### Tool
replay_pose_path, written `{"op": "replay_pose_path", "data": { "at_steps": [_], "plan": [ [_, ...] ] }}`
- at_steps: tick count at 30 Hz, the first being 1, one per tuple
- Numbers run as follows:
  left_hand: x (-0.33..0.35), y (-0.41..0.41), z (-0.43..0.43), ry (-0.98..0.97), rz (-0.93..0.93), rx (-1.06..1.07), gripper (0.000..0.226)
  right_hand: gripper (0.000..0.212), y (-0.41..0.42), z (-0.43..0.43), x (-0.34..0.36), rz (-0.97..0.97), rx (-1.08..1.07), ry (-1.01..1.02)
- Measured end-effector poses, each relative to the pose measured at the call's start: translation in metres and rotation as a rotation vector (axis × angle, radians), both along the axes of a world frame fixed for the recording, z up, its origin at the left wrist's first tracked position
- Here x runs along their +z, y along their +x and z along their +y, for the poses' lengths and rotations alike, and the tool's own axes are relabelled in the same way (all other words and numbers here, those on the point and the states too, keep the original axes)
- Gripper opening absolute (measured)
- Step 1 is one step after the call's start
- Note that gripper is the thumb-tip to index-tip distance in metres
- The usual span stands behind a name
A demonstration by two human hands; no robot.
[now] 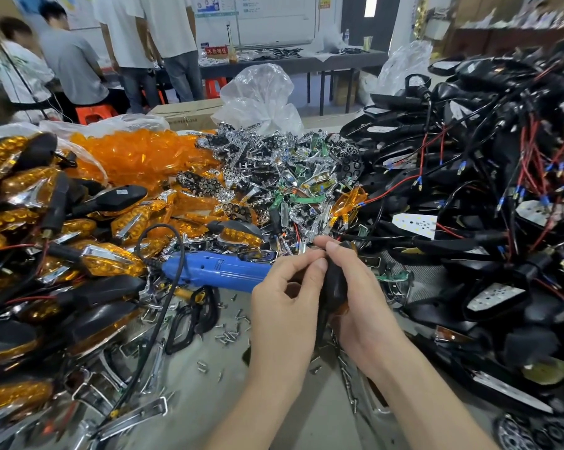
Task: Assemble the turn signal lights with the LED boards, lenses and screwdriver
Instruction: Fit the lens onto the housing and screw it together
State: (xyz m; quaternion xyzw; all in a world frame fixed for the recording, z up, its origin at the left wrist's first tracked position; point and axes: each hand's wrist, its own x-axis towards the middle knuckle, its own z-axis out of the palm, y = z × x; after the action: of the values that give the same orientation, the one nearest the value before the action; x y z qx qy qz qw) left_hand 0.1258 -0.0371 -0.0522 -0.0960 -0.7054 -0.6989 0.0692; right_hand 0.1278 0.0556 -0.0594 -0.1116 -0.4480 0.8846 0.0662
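**Both hands on one turn signal housing, held just above the table (193, 388).**

My right hand (365, 306) wraps the black turn signal housing (334, 284), thumb laid across its top. It holds the housing upright and close so the upper end faces me, and an amber edge shows at the lower end. My left hand (287, 287) has its fingers curled, with thumb and forefinger pinching at that upper end (whether a screw sits between them is too small to tell). The blue screwdriver (215, 271) lies just left of my hands, with loose screws (228, 334) beneath it, presumably kept in reach for fastening. Orange lenses (138, 154) are heaped at the back left, wired LED boards (413, 224) to the right and finished lights (112, 259) at the near left.
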Motion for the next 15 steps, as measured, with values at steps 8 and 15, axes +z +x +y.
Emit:
{"op": "replay_pose_path", "data": {
  "at_steps": [8,15],
  "plan": [
    [0.007,0.009,-0.003,-0.074,0.038,-0.012,0.025,0.013,0.001,0.004,0.004,0.004,0.080,-0.179],
    [0.011,-0.006,-0.046,0.314,-0.423,0.309,0.026,0.015,-0.001,0.009,0.003,0.025,0.016,-0.210]
  ]
}}
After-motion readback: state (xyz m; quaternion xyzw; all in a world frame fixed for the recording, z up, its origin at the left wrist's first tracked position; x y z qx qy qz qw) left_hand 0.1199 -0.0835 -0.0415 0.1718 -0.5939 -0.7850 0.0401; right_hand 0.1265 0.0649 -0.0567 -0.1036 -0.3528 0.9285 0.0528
